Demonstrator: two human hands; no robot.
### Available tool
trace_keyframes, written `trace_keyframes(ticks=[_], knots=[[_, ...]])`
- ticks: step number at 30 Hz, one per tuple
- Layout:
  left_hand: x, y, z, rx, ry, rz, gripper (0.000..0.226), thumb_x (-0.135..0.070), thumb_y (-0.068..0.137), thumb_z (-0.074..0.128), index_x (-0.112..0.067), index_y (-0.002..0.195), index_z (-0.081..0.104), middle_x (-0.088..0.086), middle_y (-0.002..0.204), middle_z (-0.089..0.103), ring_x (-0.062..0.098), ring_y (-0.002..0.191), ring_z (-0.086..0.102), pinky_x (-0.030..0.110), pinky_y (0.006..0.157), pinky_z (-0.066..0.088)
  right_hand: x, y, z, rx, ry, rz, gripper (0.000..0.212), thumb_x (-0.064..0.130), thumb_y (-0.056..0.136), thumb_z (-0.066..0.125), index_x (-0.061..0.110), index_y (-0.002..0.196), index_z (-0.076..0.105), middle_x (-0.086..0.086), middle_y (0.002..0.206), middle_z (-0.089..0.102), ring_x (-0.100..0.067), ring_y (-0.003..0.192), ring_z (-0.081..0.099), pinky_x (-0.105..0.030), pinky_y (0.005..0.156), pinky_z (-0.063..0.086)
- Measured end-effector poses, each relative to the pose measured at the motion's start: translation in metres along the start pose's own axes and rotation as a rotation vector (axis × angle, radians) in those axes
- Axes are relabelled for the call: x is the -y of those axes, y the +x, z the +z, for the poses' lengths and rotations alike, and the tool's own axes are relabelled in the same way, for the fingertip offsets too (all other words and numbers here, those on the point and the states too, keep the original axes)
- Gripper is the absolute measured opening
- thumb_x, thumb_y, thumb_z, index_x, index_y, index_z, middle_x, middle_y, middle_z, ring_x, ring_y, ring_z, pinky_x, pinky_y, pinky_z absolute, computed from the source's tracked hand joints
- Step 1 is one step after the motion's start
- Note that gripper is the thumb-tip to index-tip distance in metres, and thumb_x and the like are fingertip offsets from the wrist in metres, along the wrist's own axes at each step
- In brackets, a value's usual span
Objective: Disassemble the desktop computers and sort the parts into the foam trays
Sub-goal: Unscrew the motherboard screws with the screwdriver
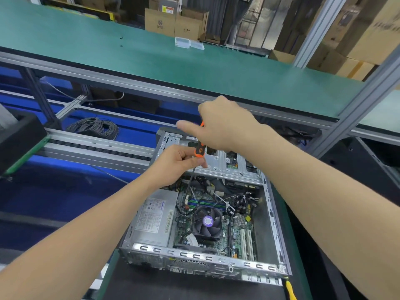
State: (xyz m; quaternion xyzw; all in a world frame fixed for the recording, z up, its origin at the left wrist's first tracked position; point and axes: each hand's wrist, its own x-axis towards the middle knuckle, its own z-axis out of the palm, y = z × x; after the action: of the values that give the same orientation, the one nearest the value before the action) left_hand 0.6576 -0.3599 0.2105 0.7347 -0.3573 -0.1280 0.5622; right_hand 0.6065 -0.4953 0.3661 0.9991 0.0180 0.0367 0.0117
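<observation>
Unscrewing step, I reckon: my right hand [218, 126] grips the screwdriver [199, 150], left hand [176, 164] pinches its shaft. Next, seat the tip squarely.

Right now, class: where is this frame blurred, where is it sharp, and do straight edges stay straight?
Head view throughout: the right hand gripping the screwdriver is motion-blurred; the CPU fan is sharp; the green shelf bows slightly along its front edge, a wide-angle distortion; lighting is even, with no harsh glare.
</observation>
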Motion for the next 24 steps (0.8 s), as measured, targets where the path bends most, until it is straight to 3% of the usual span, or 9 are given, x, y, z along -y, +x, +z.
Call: trace_keyframes(ticks=[3, 7, 10, 12, 14, 17, 18, 21, 24], knots=[[-0.002, -0.002, 0.002, 0.003, -0.018, -0.014, 0.027, -0.057, 0.090, 0.062, -0.035, 0.088, 0.078, 0.006, 0.061, 0.028, 0.027, 0.059, 0.028, 0.033, 0.063, 0.023, 0.011, 0.003, 0.008, 0.007, -0.022, 0.186, 0.060, 0.067, 0.100, 0.043, 0.011, 0.078, 0.039, -0.003, 0.072, 0.036, -0.025, 0.063, 0.044, -0.033, 0.059, 0.035], [-0.001, -0.002, -0.003, -0.016, -0.076, -0.009, 0.028, -0.042, 0.093, 0.068, -0.018, 0.104, 0.078, -0.003, 0.062, 0.026, 0.010, 0.057, 0.036, 0.021, 0.065, 0.039, 0.008, 0.009, -0.002, 0.195, 0.052, -0.053, 0.034, 0.040, 0.098, 0.061, 0.016, 0.077, 0.050, -0.002, 0.067, 0.055, -0.024, 0.060, 0.055, -0.028, 0.048, 0.033], [-0.007, -0.002, -0.008, -0.008, -0.090, 0.010, 0.030, -0.047, 0.092, 0.070, -0.026, 0.112, 0.076, -0.004, 0.063, 0.021, 0.025, 0.060, 0.030, 0.032, 0.072, 0.036, 0.004, 0.008, -0.017, 0.292, -0.028, -0.260, 0.019, 0.027, 0.089, 0.071, 0.029, 0.077, 0.056, 0.012, 0.078, 0.060, -0.013, 0.075, 0.058, -0.031, 0.058, 0.043], [-0.013, -0.002, -0.010, -0.014, -0.102, 0.017, 0.023, -0.053, 0.089, 0.070, -0.032, 0.094, 0.076, -0.001, 0.064, 0.021, 0.025, 0.062, 0.023, 0.038, 0.069, 0.026, 0.003, 0.008, -0.019, 0.340, -0.067, -0.341, 0.024, 0.007, 0.081, 0.068, 0.029, 0.075, 0.061, 0.011, 0.080, 0.064, -0.012, 0.079, 0.059, -0.030, 0.060, 0.045], [-0.018, -0.001, -0.010, -0.025, -0.086, -0.009, 0.033, -0.054, 0.086, 0.072, -0.033, 0.065, 0.060, -0.001, 0.061, 0.022, 0.019, 0.058, 0.023, 0.040, 0.065, 0.021, 0.004, 0.007, -0.017, 0.324, -0.074, -0.360, 0.029, 0.000, 0.076, 0.062, 0.028, 0.071, 0.059, 0.008, 0.080, 0.062, -0.011, 0.075, 0.055, -0.028, 0.055, 0.037], [-0.018, -0.001, -0.010, 0.012, -0.041, -0.008, 0.035, -0.051, 0.089, 0.071, -0.036, 0.060, 0.057, -0.008, 0.057, 0.022, 0.013, 0.055, 0.023, 0.039, 0.065, 0.024, 0.007, 0.005, -0.011, 0.314, -0.065, -0.347, 0.028, 0.002, 0.075, 0.062, 0.029, 0.072, 0.056, 0.006, 0.079, 0.065, -0.012, 0.075, 0.058, -0.028, 0.056, 0.037], [-0.018, -0.001, -0.010, 0.021, -0.050, -0.013, 0.027, -0.051, 0.089, 0.070, -0.033, 0.069, 0.068, -0.010, 0.057, 0.022, 0.013, 0.055, 0.024, 0.037, 0.066, 0.025, 0.007, 0.005, -0.010, 0.320, -0.053, -0.335, 0.025, 0.005, 0.075, 0.063, 0.029, 0.075, 0.057, 0.005, 0.081, 0.067, -0.014, 0.078, 0.061, -0.029, 0.059, 0.042], [-0.015, 0.001, -0.010, 0.012, -0.063, -0.005, 0.051, -0.053, 0.088, 0.070, -0.003, 0.102, 0.074, -0.010, 0.056, 0.025, 0.010, 0.053, 0.025, 0.026, 0.060, 0.029, 0.004, 0.001, -0.014, 0.288, 0.044, -0.317, 0.010, 0.024, 0.082, 0.068, 0.026, 0.090, 0.063, 0.007, 0.090, 0.062, -0.019, 0.088, 0.061, -0.036, 0.072, 0.053], [-0.019, 0.001, -0.007, 0.007, -0.061, 0.021, 0.040, -0.053, 0.090, 0.070, -0.016, 0.101, 0.077, 0.003, 0.063, 0.027, 0.019, 0.059, 0.028, 0.034, 0.066, 0.028, 0.005, -0.002, -0.008, 0.026, -0.015, -0.157, 0.046, 0.065, 0.092, 0.055, 0.020, 0.081, 0.054, 0.002, 0.078, 0.050, -0.023, 0.072, 0.053, -0.038, 0.062, 0.046]])
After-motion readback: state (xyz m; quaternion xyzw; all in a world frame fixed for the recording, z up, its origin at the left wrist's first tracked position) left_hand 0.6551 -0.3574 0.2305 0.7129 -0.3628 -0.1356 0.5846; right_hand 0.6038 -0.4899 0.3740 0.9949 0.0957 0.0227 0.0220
